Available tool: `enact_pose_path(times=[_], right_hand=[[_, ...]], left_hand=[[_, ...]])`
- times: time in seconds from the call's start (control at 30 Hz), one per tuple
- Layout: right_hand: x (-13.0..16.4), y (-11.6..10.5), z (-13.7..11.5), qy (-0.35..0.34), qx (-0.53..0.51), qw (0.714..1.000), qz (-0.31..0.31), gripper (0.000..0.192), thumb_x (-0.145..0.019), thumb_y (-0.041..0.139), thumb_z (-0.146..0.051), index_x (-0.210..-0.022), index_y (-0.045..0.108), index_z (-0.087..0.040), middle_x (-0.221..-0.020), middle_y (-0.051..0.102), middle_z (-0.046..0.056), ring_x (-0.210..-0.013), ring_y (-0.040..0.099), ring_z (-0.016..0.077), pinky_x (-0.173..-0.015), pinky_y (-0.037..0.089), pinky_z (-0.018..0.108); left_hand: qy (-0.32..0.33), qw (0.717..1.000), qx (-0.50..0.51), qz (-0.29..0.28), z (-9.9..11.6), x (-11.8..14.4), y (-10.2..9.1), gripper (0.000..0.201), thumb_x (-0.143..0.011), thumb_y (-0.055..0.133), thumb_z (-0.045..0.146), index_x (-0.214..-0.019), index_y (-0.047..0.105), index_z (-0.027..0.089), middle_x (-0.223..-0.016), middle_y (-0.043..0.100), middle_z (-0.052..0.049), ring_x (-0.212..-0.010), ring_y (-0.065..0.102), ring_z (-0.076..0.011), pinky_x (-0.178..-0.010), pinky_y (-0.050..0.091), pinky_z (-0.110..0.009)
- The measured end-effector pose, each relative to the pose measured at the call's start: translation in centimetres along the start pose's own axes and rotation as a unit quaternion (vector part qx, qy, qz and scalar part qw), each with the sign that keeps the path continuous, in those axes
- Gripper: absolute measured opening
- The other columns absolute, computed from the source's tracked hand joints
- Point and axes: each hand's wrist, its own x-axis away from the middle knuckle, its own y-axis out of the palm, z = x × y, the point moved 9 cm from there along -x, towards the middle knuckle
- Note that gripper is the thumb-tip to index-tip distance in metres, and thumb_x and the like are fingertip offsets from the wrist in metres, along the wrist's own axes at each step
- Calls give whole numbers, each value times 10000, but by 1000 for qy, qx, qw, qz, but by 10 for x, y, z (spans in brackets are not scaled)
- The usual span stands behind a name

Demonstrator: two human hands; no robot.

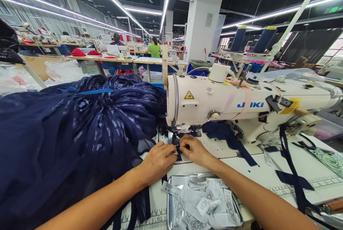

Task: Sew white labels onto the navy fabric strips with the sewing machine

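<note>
My left hand (158,159) and my right hand (194,150) meet just in front of the presser foot (175,138) of a white Juki sewing machine (241,106). Both pinch a small piece of dark navy fabric (178,152) lying flat on the machine bed under the needle. A large heap of navy lace garment (72,133) lies to the left, touching my left forearm. Close to my wrists sits a metal tray (238,212) full of white printed labels.
Navy straps (291,173) hang from the machine arm and trail over the white table (268,176). Two navy thread cones (264,39) stand behind the machine. Further back are rows of sewing stations with other people seated, and a white pillar (205,15).
</note>
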Motion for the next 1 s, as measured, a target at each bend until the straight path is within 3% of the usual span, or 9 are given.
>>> enact_pose_path(times=[0.17, 0.63, 0.77, 0.87, 1.0], right_hand=[[1, -1, -1, 7, -15, 1000, 15, 198, -680, 514, -45, -543, 452, -174, -698, 533, -1, -694, 523, 138, -664, 383, 255], [4, 0, -8, -7, 38, 999, 16, 172, -706, 521, -35, -597, 511, -167, -700, 545, -4, -711, 519, 135, -682, 386, 272], [7, -1, -11, -25, 39, 999, 2, 149, -758, 511, -61, -704, 592, -175, -759, 578, 4, -759, 532, 134, -719, 399, 278], [13, 5, -23, -57, 131, 989, -27, 169, -778, 503, -67, -793, 623, -185, -854, 591, 32, -821, 524, 163, -746, 406, 308], [24, 22, -42, -101, 322, 939, -72, 146, -762, 496, -51, -786, 613, -135, -843, 570, 104, -814, 507, 227, -678, 428, 348]], left_hand=[[-4, 992, -118, 43, -3, 2, -5, 215, -826, 402, 80, -675, 541, 146, -536, 492, 12, -510, 421, -123, -557, 251, -294], [58, 983, -162, -57, 8, -4, 16, 203, -788, 404, 38, -637, 495, 139, -565, 534, -18, -498, 461, -145, -574, 279, -310], [52, 985, -150, -67, 8, -4, 20, 200, -795, 409, 41, -642, 491, 140, -573, 540, -20, -504, 465, -146, -564, 285, -311], [46, 985, -143, -82, 6, -4, 22, 184, -778, 434, 41, -636, 494, 140, -575, 541, -20, -510, 467, -146, -570, 295, -312], [32, 987, -118, -103, -3, -2, 12, 120, -744, 512, 94, -634, 519, 142, -625, 552, -28, -562, 477, -154, -578, 303, -318]])
